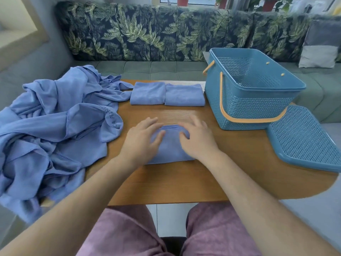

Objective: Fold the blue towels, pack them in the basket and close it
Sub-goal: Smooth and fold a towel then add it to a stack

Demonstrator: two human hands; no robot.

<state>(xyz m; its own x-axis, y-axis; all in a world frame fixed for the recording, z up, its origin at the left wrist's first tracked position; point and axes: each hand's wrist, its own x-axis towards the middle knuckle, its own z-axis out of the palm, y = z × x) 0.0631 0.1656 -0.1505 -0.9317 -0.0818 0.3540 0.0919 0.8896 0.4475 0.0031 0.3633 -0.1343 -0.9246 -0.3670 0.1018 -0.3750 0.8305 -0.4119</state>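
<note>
We are in a home living room: a grey sofa with leaf-print back cushions, potted plants at the window, a wooden desk.

I log the table directly before me, with the sofa behind its far edge. A heap of unfolded towels covers the table's left end and spills over its left side. At the far edge, centre, two folded towels lie side by side, touching: far-left towel, far-right towel. Nearer me, centre, lies a third folded towel; my left hand and right hand rest on it. The basket stands far right, just beside the far-right towel. The lid lies off the basket, right of it and nearer me. A cushion sits on the sofa, far right.
</note>
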